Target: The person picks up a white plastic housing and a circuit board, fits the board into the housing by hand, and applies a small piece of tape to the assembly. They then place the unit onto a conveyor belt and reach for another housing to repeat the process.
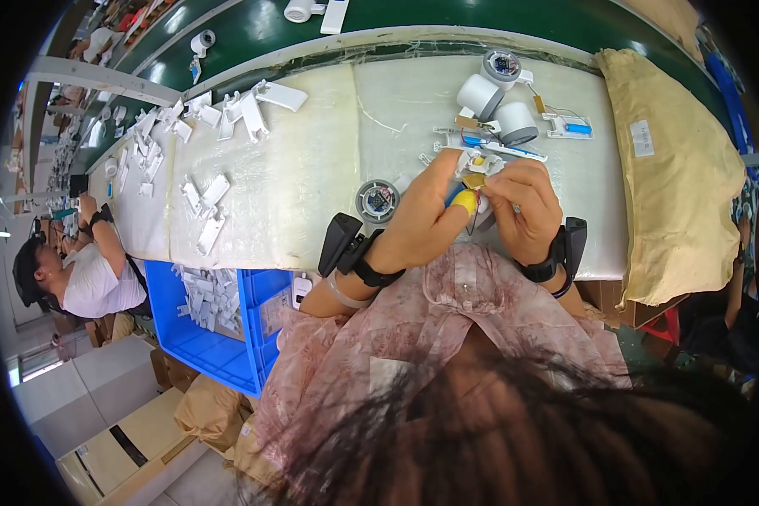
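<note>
My left hand (426, 215) and my right hand (524, 207) meet above the bench's near edge. Between my right fingertips is a small yellowish-brown flat piece (474, 180). The left fingers close round a white plastic part (486, 162) beside it, partly hidden by my hands. A yellow cover shows at the left thumb's tip, with a bit of blue next to it. Just beyond lie a long white part with a blue cell (514, 152) and white cylindrical housings (516, 123). Left of my left hand sits a round housing with an exposed circuit board (378, 201).
White plastic brackets (249, 114) lie in groups across the bench's left. A blue crate (253, 337) of white parts stands below them. Brown paper (675, 185) covers the right end. Beyond runs a green conveyor (413, 18). Another person (101, 274) works at far left.
</note>
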`<state>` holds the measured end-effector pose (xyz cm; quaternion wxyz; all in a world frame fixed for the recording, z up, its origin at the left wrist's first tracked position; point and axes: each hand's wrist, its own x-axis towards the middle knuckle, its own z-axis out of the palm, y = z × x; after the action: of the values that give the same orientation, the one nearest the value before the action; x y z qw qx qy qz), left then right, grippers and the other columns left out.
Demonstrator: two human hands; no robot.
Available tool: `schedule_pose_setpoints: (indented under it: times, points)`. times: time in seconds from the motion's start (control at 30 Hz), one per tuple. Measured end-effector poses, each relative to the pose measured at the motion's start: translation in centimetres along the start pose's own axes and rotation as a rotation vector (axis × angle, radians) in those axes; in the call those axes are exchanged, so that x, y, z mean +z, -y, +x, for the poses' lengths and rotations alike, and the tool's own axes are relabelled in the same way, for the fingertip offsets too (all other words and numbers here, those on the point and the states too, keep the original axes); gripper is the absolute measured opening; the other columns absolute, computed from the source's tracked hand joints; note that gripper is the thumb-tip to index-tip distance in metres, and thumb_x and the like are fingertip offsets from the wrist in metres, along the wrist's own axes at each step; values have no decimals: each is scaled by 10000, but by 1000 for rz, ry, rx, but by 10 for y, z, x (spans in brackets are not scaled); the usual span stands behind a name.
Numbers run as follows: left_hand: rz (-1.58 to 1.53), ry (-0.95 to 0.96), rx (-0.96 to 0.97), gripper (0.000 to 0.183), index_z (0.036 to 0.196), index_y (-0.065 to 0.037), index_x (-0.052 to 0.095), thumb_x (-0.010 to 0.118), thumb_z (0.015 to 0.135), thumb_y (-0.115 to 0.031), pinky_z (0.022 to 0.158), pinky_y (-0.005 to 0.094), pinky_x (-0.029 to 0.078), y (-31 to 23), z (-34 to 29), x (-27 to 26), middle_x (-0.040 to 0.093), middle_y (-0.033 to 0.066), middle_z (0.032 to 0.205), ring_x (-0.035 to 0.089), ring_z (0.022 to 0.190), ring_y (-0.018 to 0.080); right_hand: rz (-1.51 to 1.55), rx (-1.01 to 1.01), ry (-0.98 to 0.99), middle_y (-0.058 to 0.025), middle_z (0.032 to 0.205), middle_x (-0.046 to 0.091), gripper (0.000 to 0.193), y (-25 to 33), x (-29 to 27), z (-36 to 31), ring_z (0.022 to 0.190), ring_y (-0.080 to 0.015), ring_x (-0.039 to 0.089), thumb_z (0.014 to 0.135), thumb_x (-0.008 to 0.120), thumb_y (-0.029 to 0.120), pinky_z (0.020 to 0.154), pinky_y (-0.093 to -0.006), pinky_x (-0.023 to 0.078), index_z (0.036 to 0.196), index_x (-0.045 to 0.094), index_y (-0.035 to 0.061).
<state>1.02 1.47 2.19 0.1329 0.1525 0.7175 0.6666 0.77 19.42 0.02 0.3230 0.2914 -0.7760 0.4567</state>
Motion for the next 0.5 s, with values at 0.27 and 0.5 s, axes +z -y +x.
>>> schedule_pose_setpoints:
  times: [0.27, 0.5]
  points:
    - [-66, 5, 62, 403, 1268, 13, 469, 561, 902, -128, 867, 368, 459, 3, -2, 1, 585, 210, 1096, 591, 982, 339, 38, 31, 27, -130, 889, 624, 242, 4, -3, 2, 859, -304, 605, 747, 707, -107, 796, -366, 490, 949, 645, 12]
    - [26, -43, 63, 361, 1263, 1, 485, 547, 920, -94, 853, 375, 465, 9, -2, 4, 587, 202, 1085, 593, 981, 362, 9, 26, 26, -110, 885, 632, 240, 3, -3, 1, 866, -306, 602, 728, 725, -82, 791, -378, 492, 933, 660, 25]
